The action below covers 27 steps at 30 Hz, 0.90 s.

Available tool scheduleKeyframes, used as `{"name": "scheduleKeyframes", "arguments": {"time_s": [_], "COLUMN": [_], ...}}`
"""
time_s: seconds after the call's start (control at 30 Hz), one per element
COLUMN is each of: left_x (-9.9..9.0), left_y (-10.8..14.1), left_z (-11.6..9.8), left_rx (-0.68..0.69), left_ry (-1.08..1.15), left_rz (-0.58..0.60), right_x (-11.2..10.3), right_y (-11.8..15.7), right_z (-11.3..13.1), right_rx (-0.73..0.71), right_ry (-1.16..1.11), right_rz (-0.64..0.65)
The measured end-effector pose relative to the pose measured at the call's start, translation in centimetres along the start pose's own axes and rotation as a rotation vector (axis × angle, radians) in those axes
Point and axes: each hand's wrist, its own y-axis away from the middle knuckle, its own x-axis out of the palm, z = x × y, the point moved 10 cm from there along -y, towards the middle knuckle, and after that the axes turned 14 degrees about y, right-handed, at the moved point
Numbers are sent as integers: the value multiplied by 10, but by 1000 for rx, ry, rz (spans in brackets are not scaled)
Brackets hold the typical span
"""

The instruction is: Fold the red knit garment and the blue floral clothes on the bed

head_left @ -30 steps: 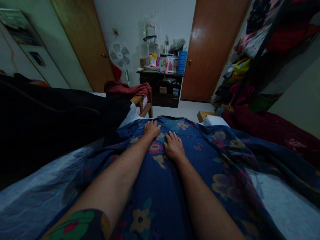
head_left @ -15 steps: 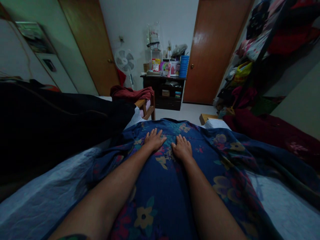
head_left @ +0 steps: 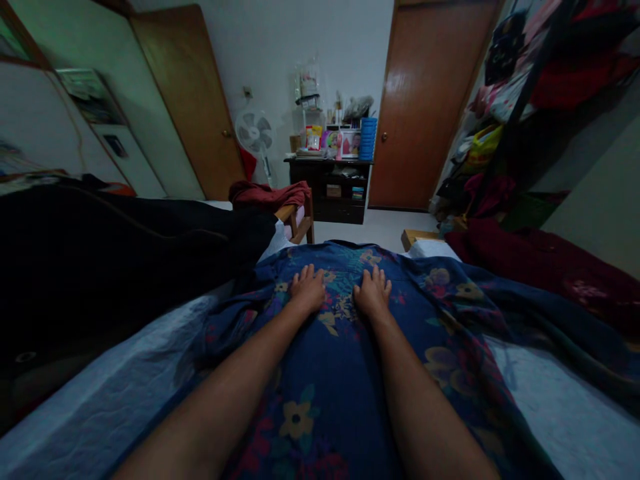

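Observation:
A dark blue shirt with a flower print (head_left: 335, 373) lies spread over a bed with a pale sheet (head_left: 545, 380). My left hand (head_left: 308, 291) rests palm down on its upper part, fingers apart and holding nothing. Beside it, a short gap to the right, my right hand (head_left: 373, 292) lies flat on the same cloth with its fingers spread. One sleeve stretches out to the right across the sheet; the other is bunched at the left, partly behind my left forearm.
Black cloth (head_left: 125, 247) is heaped on the left, and a dark red garment (head_left: 540, 260) lies at the right. Beyond the bed are a wooden chair with red cloth (head_left: 270, 195), a fan (head_left: 255, 132), a dark cabinet (head_left: 327, 207) and hanging clothes (head_left: 570, 80).
Both hands have shifted slightly over the shirt, my right hand a little to the right. The view has moved a little, showing more of the left wall.

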Motion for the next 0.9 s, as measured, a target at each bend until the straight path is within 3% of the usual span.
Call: {"name": "scheduleKeyframes", "arguments": {"time_s": [0.1,0.2,0.3,0.47,0.6,0.77,0.9], "left_x": [24,24,21,13,9,-1,-5], "left_y": [28,54,77,118,148,162,164], "left_z": [-27,-32,-25,3,7,1,0], "left_rx": [76,112,136,-30,-51,-5,-21], "left_ry": [94,83,70,65,49,29,39], "left_rz": [122,20,-16,6,14,-71,-87], "right_x": [0,7,10,11,12,17,12], "right_y": [5,5,4,5,4,7,33], "right_z": [26,25,16,13,13,14,20], "right_rx": [-184,-182,-130,-99,-99,-156,-142], "right_ry": [-43,-44,-8,37,56,82,74], "right_rz": [-13,39,51,45,61,217,240]}}
